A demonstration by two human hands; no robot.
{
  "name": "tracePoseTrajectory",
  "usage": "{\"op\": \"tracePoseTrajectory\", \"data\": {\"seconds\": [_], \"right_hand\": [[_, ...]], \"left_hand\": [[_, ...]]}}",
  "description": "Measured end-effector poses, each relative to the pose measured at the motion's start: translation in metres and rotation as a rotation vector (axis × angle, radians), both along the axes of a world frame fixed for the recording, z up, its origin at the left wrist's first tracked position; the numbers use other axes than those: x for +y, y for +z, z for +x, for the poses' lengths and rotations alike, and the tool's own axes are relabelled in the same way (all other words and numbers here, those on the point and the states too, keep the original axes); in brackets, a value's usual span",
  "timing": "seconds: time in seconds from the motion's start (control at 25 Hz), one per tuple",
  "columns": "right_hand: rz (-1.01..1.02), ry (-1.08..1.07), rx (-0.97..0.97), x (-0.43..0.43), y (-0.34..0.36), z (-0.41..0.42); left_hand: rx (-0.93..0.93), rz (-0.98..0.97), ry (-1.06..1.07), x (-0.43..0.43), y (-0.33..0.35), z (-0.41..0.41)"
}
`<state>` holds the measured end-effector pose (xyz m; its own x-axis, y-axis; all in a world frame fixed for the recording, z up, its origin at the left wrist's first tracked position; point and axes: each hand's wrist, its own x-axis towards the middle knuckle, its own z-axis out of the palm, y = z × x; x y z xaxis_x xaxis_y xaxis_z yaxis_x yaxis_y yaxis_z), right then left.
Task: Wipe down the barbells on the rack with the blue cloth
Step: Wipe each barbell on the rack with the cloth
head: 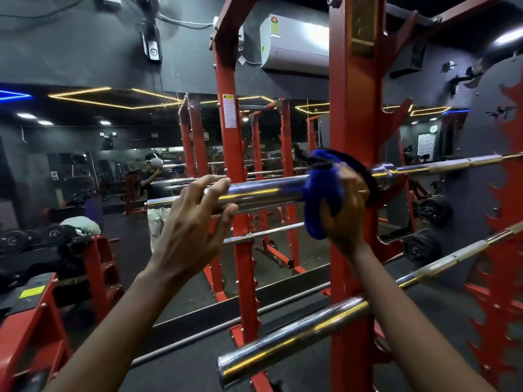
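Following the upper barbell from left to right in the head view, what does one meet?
Left hand gripping the chrome sleeve → blue cloth → right hand holding the cloth → collar → thinner shaft.

White label (229,111): print unreadable.

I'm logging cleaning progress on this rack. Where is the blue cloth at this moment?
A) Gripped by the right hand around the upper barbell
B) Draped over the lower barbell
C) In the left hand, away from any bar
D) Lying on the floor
A: the right hand grips the blue cloth around the upper barbell, while the left hand curls bare over the same bar.
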<state>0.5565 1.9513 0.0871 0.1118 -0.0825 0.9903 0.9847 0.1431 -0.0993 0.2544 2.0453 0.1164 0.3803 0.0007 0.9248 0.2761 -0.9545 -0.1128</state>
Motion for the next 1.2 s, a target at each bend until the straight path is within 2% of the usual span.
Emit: {"op": "tracePoseTrajectory", "data": {"seconds": [0.16,0.24,0.28,0.32,0.36,0.48,0.52,0.56,0.6,0.64,0.72,0.8,0.92,1.08,1.2], "right_hand": [[0.118,0.008,0.442,-0.015,0.007,0.051],[0.127,0.091,0.601,-0.018,0.019,0.045],[0.153,0.138,0.658,-0.016,0.023,0.039],[0.169,0.169,0.695,-0.013,0.025,0.027],[0.17,0.184,0.685,-0.009,0.024,0.014],[0.107,0.143,0.459,-0.001,0.018,-0.021],[0.076,0.115,0.389,0.001,0.016,-0.028],[0.054,0.094,0.341,0.002,0.016,-0.035],[0.039,0.084,0.305,0.002,0.016,-0.042],[0.025,0.081,0.263,0.004,0.015,-0.052],[-0.016,0.093,0.158,0.007,0.009,-0.081],[-0.077,0.123,0.023,0.011,0.005,-0.115],[-0.167,0.13,-0.144,0.015,0.004,-0.146],[-0.202,0.068,-0.355,0.008,0.015,-0.097],[-0.09,-0.01,-0.165,-0.001,0.014,-0.027]], "left_hand": [[-0.055,0.223,0.002,0.018,0.012,0.006],[-0.093,0.245,0.013,0.017,0.021,0.007],[-0.104,0.184,0.02,0.007,0.025,0.009],[-0.113,0.035,0.02,-0.005,0.027,0.012],[-0.111,-0.206,0.02,-0.016,0.033,0.014],[0.08,-1.067,0.094,-0.025,0.064,0.011],[0.172,-1.221,0.076,-0.023,0.071,0.007],[0.227,-1.277,0.037,-0.019,0.072,0.006],[0.222,-1.266,-0.004,-0.016,0.071,0.005],[0.161,-1.165,-0.015,-0.013,0.064,0.005],[-0.019,-0.769,-0.02,-0.014,0.038,0.007],[-0.132,-0.509,-0.217,-0.021,0.015,0.007],[-0.187,-0.392,-0.326,-0.012,-0.001,0.006],[-0.141,-0.358,-0.202,-0.007,0.004,-0.002],[-0.086,-0.234,-0.108,-0.012,0.002,-0.008]]}}
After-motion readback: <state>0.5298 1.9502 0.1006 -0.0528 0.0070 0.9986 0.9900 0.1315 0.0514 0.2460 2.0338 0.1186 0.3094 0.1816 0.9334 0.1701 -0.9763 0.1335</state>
